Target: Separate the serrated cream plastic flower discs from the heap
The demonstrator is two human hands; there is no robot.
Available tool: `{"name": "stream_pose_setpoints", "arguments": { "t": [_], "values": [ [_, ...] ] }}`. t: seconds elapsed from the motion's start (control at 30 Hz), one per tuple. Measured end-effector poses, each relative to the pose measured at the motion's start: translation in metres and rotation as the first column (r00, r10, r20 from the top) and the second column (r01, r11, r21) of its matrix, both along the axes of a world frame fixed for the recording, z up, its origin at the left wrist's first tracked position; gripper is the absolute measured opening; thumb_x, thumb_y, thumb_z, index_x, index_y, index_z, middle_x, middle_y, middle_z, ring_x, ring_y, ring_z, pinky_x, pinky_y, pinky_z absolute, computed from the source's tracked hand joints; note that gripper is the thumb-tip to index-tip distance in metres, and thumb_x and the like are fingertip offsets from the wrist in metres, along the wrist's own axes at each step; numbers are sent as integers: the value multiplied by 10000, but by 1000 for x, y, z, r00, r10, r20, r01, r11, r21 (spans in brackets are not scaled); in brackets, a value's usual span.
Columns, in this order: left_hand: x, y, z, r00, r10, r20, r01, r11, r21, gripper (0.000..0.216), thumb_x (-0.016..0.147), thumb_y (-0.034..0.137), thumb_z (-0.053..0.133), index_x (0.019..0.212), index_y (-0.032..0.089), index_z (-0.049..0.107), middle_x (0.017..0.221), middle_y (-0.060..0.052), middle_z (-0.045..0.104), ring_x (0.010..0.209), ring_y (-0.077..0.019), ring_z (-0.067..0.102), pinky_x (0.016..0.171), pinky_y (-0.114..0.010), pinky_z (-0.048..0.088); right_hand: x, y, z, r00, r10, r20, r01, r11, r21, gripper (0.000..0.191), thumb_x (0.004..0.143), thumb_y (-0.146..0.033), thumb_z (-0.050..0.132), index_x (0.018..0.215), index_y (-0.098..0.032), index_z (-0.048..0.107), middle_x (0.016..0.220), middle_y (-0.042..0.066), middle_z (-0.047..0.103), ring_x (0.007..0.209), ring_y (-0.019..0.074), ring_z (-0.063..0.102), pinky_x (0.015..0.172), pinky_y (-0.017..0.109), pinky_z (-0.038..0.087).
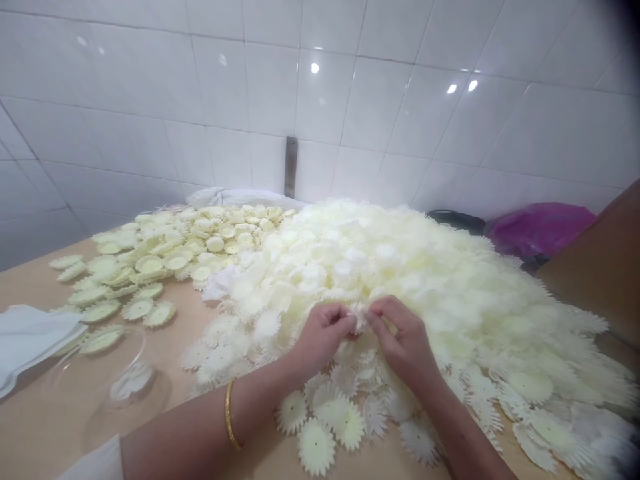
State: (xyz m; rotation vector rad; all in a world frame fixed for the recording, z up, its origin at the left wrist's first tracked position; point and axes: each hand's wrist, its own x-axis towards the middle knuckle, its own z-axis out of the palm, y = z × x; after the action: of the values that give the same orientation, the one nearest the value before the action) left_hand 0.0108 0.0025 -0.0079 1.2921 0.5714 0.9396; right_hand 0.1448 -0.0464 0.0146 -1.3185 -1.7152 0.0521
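Observation:
A big heap of cream-white fabric flower petals (400, 267) covers the middle and right of the tan table (35, 427). My left hand (323, 333) and my right hand (403, 337) meet at the near edge of the heap. Both pinch the same small petal piece (361, 317) between their fingertips. A gold bangle (230, 415) sits on my left wrist. Loose flat petals (330, 420) lie scattered below my hands.
A flatter spread of yellowish-green petals (165, 253) lies at the left rear. A clear plastic lid (107, 383) and white cloth (30, 337) are at the left. A pink bag (540, 227) and a dark bowl (457, 219) sit by the tiled wall.

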Motion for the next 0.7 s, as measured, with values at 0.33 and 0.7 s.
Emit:
{"name": "stream_pose_setpoints", "arguments": {
  "t": [0.33,0.7],
  "values": [
    [1,-6,3,999,-31,-25,32,999,13,161,721,255,568,623,136,523,591,11,505,607,-97,501,697,-295,466,3,0,-2,938,-337,-81,344,935,91,204,844,-266,410,655,-189,420,612,-17,437,569,125,418,545,246,336],
    [1,-15,13,1000,-24,20,24,999,34,145,707,238,565,601,141,551,571,2,535,597,-119,551,662,-293,476,14,2,5,792,-589,-158,607,788,102,227,856,-297,363,651,-202,385,621,2,458,597,149,435,577,269,333]
  ]
}}
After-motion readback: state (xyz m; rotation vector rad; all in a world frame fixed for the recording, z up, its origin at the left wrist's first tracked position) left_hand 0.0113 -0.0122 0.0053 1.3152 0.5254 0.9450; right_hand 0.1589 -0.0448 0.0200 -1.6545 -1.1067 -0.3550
